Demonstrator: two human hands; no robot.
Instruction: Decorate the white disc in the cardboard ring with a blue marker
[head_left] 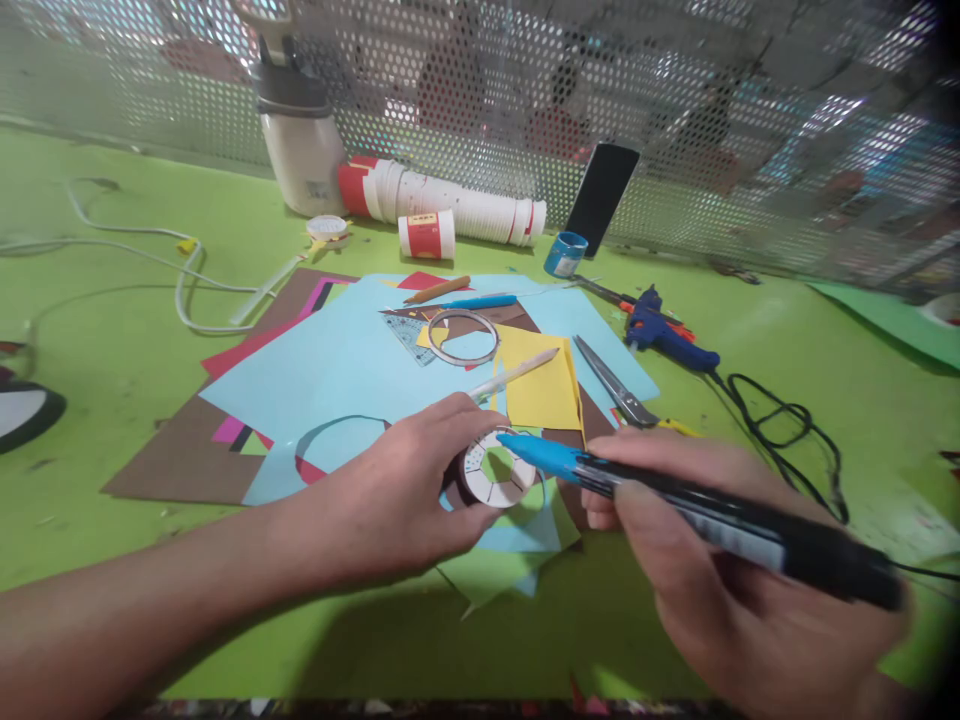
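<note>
My left hand (431, 480) is closed round a small white ring (496, 490), its face divided by dark lines and partly dotted with blue. A green centre shows through the ring's hole. In my right hand (697, 560) is a marker pen (675, 505) with a black barrel and a blue front end. The pen's tip meets or nearly meets the upper right of the ring's face; I cannot tell which. Under the hands lie sheets of light blue paper (277, 375), brown card and a yellow paper piece (544, 385). A pencil (532, 366) lies just beyond the ring.
Scissors (611, 380) and a blue glue gun (667, 335) with a black cord lie to the right. Behind are a roll of tape (463, 337), a stack of paper cups (457, 205), a spray bottle (304, 150), a phone (604, 195) and a perforated metal screen (480, 90).
</note>
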